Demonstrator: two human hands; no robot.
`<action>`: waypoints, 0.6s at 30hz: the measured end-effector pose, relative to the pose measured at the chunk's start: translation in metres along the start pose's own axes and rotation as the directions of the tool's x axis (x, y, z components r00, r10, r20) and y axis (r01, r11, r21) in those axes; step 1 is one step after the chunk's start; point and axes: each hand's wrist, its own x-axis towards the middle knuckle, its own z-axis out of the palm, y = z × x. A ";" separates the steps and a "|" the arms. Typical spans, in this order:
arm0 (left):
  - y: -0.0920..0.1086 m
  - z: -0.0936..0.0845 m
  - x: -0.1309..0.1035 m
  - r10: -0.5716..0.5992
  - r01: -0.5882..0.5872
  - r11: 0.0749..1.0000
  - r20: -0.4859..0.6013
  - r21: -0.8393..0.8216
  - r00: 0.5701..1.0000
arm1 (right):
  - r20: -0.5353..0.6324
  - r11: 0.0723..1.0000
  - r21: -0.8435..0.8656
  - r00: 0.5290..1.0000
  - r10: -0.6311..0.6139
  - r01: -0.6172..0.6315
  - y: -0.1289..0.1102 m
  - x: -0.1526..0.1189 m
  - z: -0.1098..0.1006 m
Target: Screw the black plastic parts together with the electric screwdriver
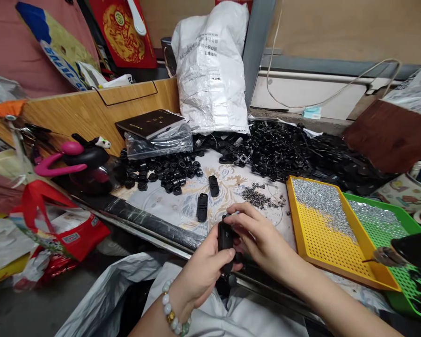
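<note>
My left hand (205,262) is closed round a long black plastic part (225,238), held upright at the table's front edge with the thumb across its lower end. My right hand (256,231) bends over the same part, its fingertips gripping the upper end; what lies under them is hidden. Just beyond my hands, two black plastic pieces (202,207) lie on the patterned tablecloth (175,217). A scatter of small metal pieces (261,195) lies behind my right hand.
A yellow perforated tray (323,238) of small screws and a green tray (375,224) stand at right, an electric screwdriver (389,255) over them. Black rings (171,175), a heap of black parts (284,147) and a white sack (212,70) fill the back. A kettle (94,168) stands left.
</note>
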 end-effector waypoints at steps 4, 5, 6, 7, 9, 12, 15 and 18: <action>0.000 -0.002 0.000 0.005 0.000 0.998 -0.064 0.065 0.998 | -0.097 0.994 0.016 0.990 0.107 -0.106 0.003 -0.003 0.002; -0.001 -0.003 -0.001 0.019 -0.014 0.996 -0.066 0.085 0.998 | -0.085 0.982 0.047 0.979 0.185 -0.181 0.004 -0.003 0.002; -0.001 -0.003 -0.001 0.040 -0.033 0.993 -0.062 0.116 0.997 | -0.032 0.958 0.102 0.962 0.272 -0.267 0.004 -0.003 0.002; -0.001 -0.004 -0.002 0.062 -0.052 0.985 -0.055 0.165 0.997 | 0.063 0.919 0.176 0.936 0.347 -0.353 0.004 -0.003 0.001; -0.001 -0.003 -0.003 0.093 -0.079 0.953 -0.035 0.292 0.995 | 0.268 0.834 0.300 0.880 0.392 -0.463 0.004 -0.002 -0.001; 0.000 -0.003 -0.002 0.089 -0.083 0.914 0.003 0.398 0.996 | 0.293 0.865 0.297 0.901 0.321 -0.405 0.001 -0.003 -0.007; 0.002 -0.003 0.000 0.233 -0.175 0.902 -0.103 0.395 0.967 | 0.070 0.981 0.099 0.985 0.158 -0.164 -0.005 -0.008 -0.014; 0.006 0.000 0.000 0.258 -0.184 0.952 -0.322 0.244 0.911 | -0.147 0.943 -0.310 0.974 -0.171 0.118 -0.013 -0.017 -0.014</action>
